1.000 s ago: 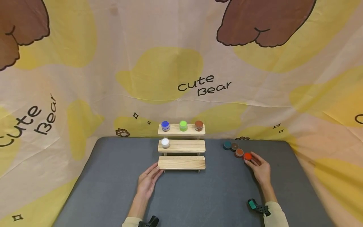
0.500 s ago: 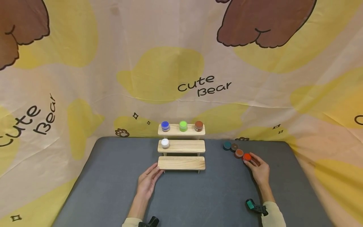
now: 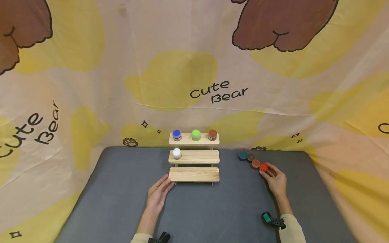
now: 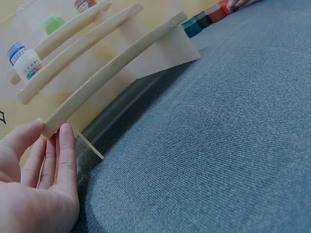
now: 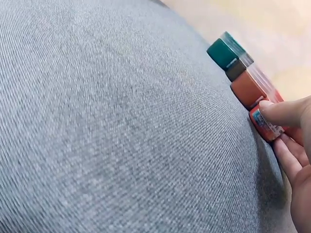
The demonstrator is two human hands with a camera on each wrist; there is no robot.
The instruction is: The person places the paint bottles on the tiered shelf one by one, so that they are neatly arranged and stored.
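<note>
My left hand [image 3: 157, 195] pinches the left end of the lowest board of a three-tier wooden display stand [image 3: 194, 174], thumb above and fingers below. At the right, my right hand [image 3: 277, 182] holds a small red paint jar [image 3: 263, 167] between thumb and fingers; it stands on the table. Against it sits an orange-brown paint jar [image 5: 249, 90], then a dark brown jar [image 3: 250, 157] and a teal jar [image 3: 242, 155]. On the top tier are a blue-lidded jar [image 3: 176, 135], a green jar [image 3: 196, 135] and a reddish-brown jar [image 3: 212, 134]. A white jar [image 4: 28, 64] occupies the middle tier's left end.
The stand is on a dark grey cloth-covered table [image 3: 212, 209], near its back edge. Behind it hangs a yellow and cream curtain [image 3: 170, 77] printed with bears. Each wrist wears a black strapped device, such as the right wrist device [image 3: 273, 221].
My right hand and the red jar have shifted slightly left, closing up against the orange-brown jar. My left hand keeps its hold on the stand.
</note>
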